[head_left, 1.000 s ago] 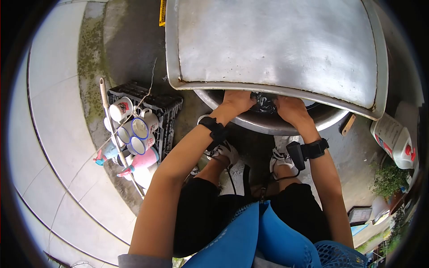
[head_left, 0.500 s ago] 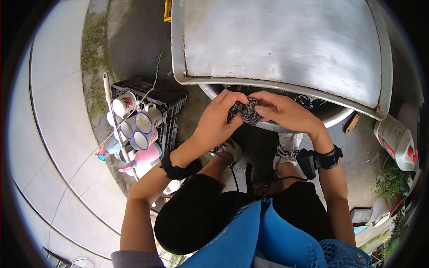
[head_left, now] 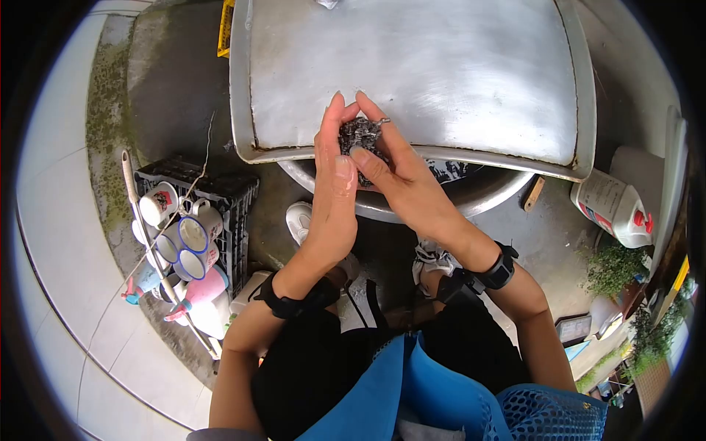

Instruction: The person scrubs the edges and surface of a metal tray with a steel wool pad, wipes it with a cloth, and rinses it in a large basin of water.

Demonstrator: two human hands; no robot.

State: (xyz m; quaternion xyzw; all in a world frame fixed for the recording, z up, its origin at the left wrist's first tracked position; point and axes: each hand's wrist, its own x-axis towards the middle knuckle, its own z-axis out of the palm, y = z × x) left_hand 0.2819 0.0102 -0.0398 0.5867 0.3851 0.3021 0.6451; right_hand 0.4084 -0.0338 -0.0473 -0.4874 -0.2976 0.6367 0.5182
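Note:
A dark, curly metal scouring pad (head_left: 360, 137) is cupped between both hands, above the near edge of a large metal tray (head_left: 412, 66). My left hand (head_left: 332, 180) lies along the pad's left side with its fingers pointing up. From the right, my right hand (head_left: 404, 169) wraps round the pad, its thumb pressed on the front. Under the tray is a round metal basin (head_left: 485, 200) with dark and whitish contents partly visible.
At the left, a black crate (head_left: 237, 220) holds enamel mugs (head_left: 193, 235) and a pink bottle (head_left: 206, 287). A wooden-handled tool (head_left: 535, 194) and a white jug (head_left: 614, 209) are at the right. A yellow crate (head_left: 225, 29) stands at the upper left.
Both hands have moved up and left with the pad, from over the basin to the tray's near edge. Their fingers now point upward around it. The whole view has shifted.

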